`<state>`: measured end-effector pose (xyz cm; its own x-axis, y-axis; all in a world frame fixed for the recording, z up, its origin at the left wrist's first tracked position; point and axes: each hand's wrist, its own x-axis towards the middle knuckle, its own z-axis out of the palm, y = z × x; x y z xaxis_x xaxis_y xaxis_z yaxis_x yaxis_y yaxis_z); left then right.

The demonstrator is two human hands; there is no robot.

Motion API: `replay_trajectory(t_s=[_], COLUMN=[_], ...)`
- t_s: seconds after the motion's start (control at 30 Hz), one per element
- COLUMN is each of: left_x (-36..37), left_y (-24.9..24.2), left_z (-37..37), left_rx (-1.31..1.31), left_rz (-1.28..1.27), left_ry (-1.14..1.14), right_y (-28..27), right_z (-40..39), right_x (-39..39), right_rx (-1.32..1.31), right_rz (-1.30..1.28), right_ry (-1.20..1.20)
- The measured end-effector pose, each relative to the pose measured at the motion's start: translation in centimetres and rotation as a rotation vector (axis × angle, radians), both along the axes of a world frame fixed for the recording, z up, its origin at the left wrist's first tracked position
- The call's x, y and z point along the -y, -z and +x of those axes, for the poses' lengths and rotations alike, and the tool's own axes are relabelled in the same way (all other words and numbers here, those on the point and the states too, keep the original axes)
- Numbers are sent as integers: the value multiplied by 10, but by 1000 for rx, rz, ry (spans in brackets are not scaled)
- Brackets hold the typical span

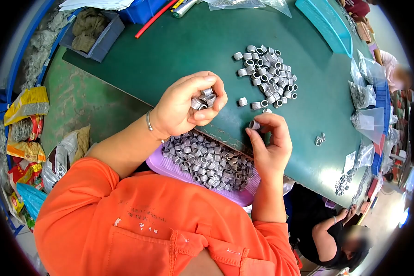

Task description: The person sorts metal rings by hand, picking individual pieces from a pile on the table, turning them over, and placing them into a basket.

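Several small grey metal rings [204, 100] lie cupped in my left hand [188, 99], its fingers curled round them above the table's near edge. Between thumb and index finger of my right hand [272, 140] is pinched a single metal ring [255, 124], held just over the green table [184, 50]. Beyond that hand a loose pile of the same rings [271, 76] is spread on the tabletop. Below both hands, at my lap, a purple basket [170, 171] holds a heap of many more rings [207, 161].
A teal basket [324, 25] stands at the far right. Small metal pieces [319, 139] lie on the table to the right. At the upper left are a grey bin [94, 39] with cloth and a red rod [152, 20]. A person in black [326, 234] sits at the lower right.
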<state>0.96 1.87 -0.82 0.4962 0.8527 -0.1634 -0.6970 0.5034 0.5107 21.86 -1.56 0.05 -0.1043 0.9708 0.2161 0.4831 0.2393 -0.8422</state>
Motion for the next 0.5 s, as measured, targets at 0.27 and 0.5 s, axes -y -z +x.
replay_trajectory(t_s=[0.27, 0.5], left_x=[1, 2], left_y=[1, 2], left_z=[1, 2], left_rx=[22, 22], left_rz=[-6, 4], left_ry=[-25, -31], right_y=[-5, 5], right_z=[5, 20], right_x=[8, 6], right_rx=[-553, -1266], right_rz=[-171, -590], right_ry=[-21, -140])
